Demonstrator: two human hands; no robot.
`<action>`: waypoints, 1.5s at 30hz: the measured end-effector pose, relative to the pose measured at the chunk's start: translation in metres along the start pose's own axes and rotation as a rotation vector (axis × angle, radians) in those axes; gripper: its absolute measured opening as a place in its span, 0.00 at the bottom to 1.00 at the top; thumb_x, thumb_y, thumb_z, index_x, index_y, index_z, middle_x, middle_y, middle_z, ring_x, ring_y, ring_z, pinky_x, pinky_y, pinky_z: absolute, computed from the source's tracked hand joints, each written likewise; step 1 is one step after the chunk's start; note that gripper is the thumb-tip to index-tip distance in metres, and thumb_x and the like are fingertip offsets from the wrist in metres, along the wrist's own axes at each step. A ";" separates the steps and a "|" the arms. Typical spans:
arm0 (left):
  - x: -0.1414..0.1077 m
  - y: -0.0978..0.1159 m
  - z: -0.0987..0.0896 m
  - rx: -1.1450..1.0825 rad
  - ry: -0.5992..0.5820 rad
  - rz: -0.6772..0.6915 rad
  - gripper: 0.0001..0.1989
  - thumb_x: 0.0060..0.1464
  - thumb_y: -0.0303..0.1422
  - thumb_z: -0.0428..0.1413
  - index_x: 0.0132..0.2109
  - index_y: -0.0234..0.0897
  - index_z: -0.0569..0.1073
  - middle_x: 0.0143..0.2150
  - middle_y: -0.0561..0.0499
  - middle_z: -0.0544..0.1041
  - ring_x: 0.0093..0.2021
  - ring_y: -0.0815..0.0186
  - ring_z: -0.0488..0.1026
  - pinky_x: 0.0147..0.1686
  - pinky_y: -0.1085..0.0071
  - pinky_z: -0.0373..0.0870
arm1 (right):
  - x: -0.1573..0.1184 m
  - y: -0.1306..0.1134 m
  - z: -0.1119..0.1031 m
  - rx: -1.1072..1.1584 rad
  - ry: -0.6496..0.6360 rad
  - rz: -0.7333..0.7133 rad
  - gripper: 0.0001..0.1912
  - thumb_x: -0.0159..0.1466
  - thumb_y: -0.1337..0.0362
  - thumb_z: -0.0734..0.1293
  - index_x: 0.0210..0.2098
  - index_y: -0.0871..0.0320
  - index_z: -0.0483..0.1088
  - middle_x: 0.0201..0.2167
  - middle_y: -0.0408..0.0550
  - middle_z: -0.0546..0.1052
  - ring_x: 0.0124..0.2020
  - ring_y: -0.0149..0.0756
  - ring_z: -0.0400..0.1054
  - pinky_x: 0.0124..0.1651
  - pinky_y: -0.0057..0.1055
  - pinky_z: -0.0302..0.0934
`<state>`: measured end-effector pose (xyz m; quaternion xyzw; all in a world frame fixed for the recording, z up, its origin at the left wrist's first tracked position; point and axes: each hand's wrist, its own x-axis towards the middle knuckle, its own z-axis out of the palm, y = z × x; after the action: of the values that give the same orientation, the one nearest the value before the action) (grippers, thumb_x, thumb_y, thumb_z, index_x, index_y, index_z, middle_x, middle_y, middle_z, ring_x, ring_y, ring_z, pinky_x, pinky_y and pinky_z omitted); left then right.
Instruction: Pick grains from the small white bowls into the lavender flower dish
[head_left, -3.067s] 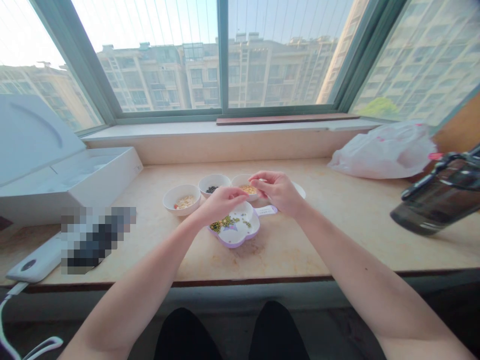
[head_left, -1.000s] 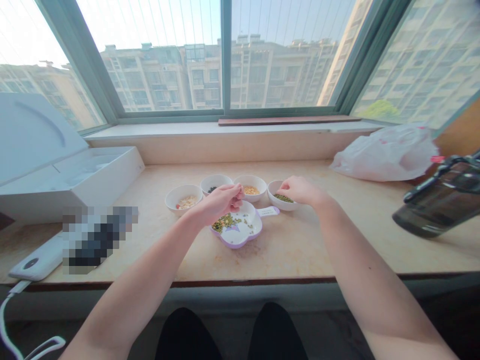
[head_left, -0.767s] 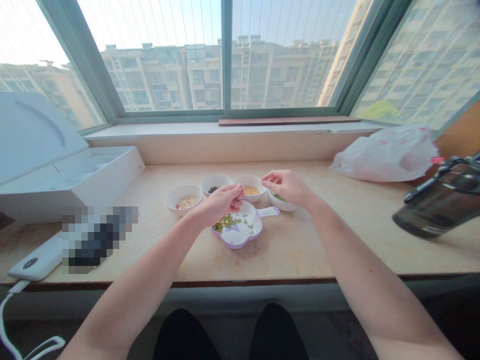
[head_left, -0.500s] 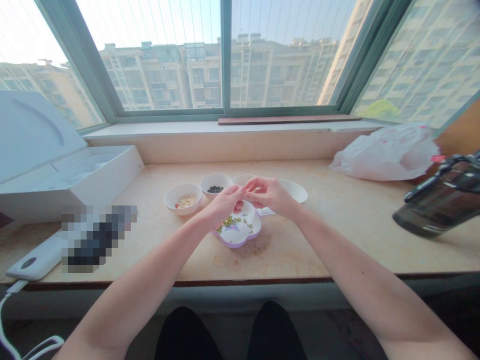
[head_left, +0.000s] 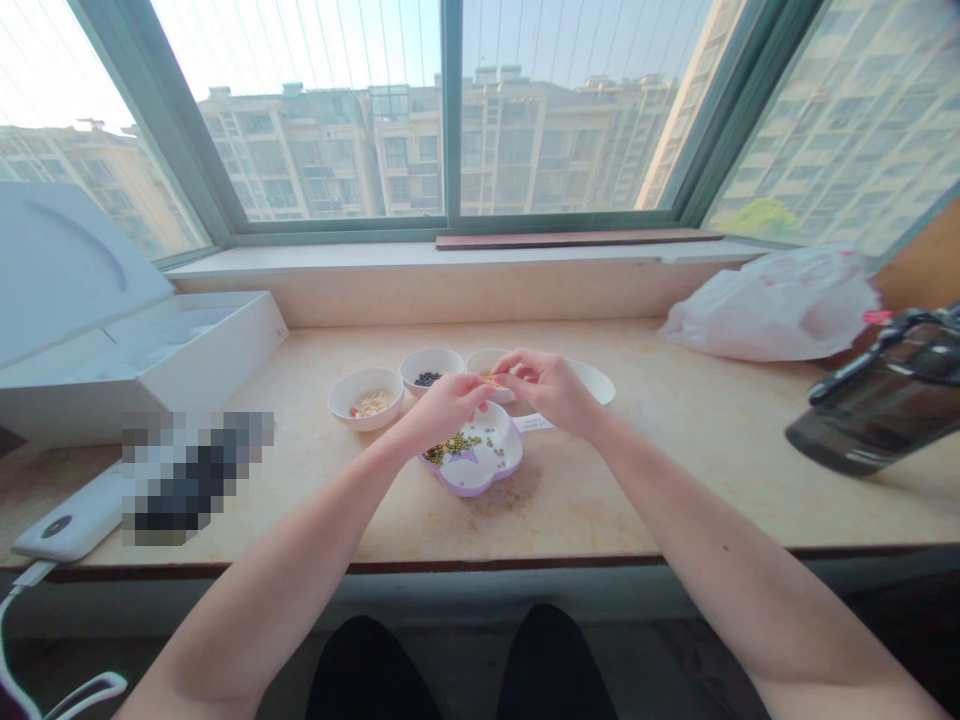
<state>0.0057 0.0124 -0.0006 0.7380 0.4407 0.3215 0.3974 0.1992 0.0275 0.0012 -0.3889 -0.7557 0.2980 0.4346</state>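
My left hand [head_left: 448,408] and my right hand [head_left: 544,385] meet fingertip to fingertip above the far rim of a purple-edged, flower-shaped dish [head_left: 480,486]. Both are closed in a pinch; whatever lies between the fingers is too small to make out. Green beans [head_left: 450,447] are scattered in the dish, mostly on its left side, around a purple star print. Just behind my fingers stands a white bowl [head_left: 480,358] with yellowish bits in it, partly hidden by my hands. A second white bowl [head_left: 433,357] holds black beans, and a third [head_left: 337,390] holds pale flat pieces.
A white oval dish [head_left: 596,380] lies behind my right hand. To the left are an open white box [head_left: 217,350], a white power bank [head_left: 67,525] with a cable, and a blurred-out object. A plastic bag [head_left: 772,305] and a dark clear jug [head_left: 862,420] stand at right.
My left hand has drawn slightly left and down, and my fingertips are a little further apart. More of the bowl with yellowish bits now shows behind them.
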 end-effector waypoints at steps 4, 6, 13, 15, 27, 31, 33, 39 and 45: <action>-0.002 -0.004 0.000 0.401 -0.334 0.217 0.06 0.54 0.28 0.58 0.38 0.38 0.79 0.32 0.52 0.77 0.31 0.67 0.70 0.32 0.72 0.61 | 0.000 -0.005 -0.006 0.188 -0.078 0.072 0.18 0.60 0.49 0.72 0.36 0.58 0.73 0.27 0.42 0.74 0.22 0.27 0.63 0.25 0.27 0.55; -0.003 -0.006 0.003 0.444 -0.418 0.283 0.07 0.52 0.26 0.60 0.37 0.40 0.80 0.32 0.52 0.77 0.30 0.67 0.69 0.31 0.71 0.59 | 0.000 -0.005 -0.007 0.240 -0.084 0.079 0.19 0.60 0.48 0.72 0.37 0.58 0.72 0.29 0.42 0.74 0.22 0.26 0.62 0.24 0.26 0.54; -0.004 -0.012 0.012 0.457 -0.351 0.393 0.05 0.53 0.26 0.62 0.32 0.41 0.80 0.26 0.52 0.73 0.25 0.66 0.63 0.28 0.69 0.51 | -0.001 -0.009 -0.004 0.249 -0.101 0.106 0.18 0.58 0.49 0.73 0.35 0.57 0.71 0.28 0.42 0.74 0.22 0.26 0.61 0.25 0.27 0.55; -0.004 -0.015 0.015 0.471 -0.326 0.413 0.07 0.53 0.24 0.61 0.30 0.39 0.79 0.24 0.52 0.71 0.24 0.67 0.60 0.28 0.68 0.50 | -0.001 -0.010 -0.003 0.243 -0.107 0.112 0.18 0.58 0.48 0.73 0.35 0.57 0.71 0.28 0.42 0.74 0.22 0.26 0.62 0.25 0.27 0.55; -0.003 -0.013 0.001 0.284 -0.189 0.325 0.12 0.61 0.26 0.53 0.28 0.39 0.68 0.28 0.51 0.68 0.28 0.64 0.59 0.33 0.67 0.51 | -0.001 0.000 -0.006 0.509 -0.202 0.184 0.20 0.59 0.48 0.74 0.38 0.58 0.76 0.30 0.44 0.75 0.22 0.24 0.55 0.23 0.26 0.47; -0.001 -0.011 -0.008 0.044 -0.034 0.207 0.12 0.61 0.26 0.55 0.28 0.40 0.66 0.27 0.52 0.65 0.30 0.64 0.59 0.33 0.67 0.50 | -0.002 -0.003 -0.005 0.623 -0.228 0.229 0.19 0.56 0.50 0.76 0.37 0.58 0.76 0.30 0.42 0.74 0.22 0.23 0.55 0.24 0.26 0.48; 0.001 -0.010 -0.008 -0.029 -0.006 0.128 0.12 0.60 0.28 0.56 0.28 0.40 0.66 0.27 0.53 0.65 0.30 0.64 0.58 0.31 0.68 0.49 | -0.002 -0.004 -0.005 0.658 -0.231 0.237 0.18 0.56 0.51 0.77 0.36 0.58 0.76 0.30 0.42 0.73 0.22 0.23 0.55 0.24 0.26 0.48; -0.001 0.001 -0.007 -0.278 -0.109 -0.037 0.16 0.66 0.38 0.52 0.29 0.39 0.62 0.25 0.56 0.58 0.25 0.69 0.53 0.27 0.71 0.49 | 0.004 -0.001 -0.025 0.515 -0.060 0.166 0.20 0.55 0.48 0.76 0.36 0.57 0.76 0.29 0.42 0.73 0.22 0.24 0.55 0.23 0.26 0.49; -0.008 0.013 -0.011 -0.508 -0.162 -0.048 0.17 0.64 0.40 0.55 0.30 0.37 0.61 0.27 0.56 0.57 0.26 0.72 0.54 0.27 0.74 0.53 | 0.013 0.009 -0.062 -0.014 0.248 0.070 0.17 0.58 0.51 0.73 0.37 0.59 0.77 0.31 0.47 0.77 0.25 0.28 0.61 0.28 0.29 0.56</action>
<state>-0.0012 0.0049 0.0146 0.6273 0.3300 0.3523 0.6111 0.2531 0.0501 0.0268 -0.4521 -0.6841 0.2571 0.5113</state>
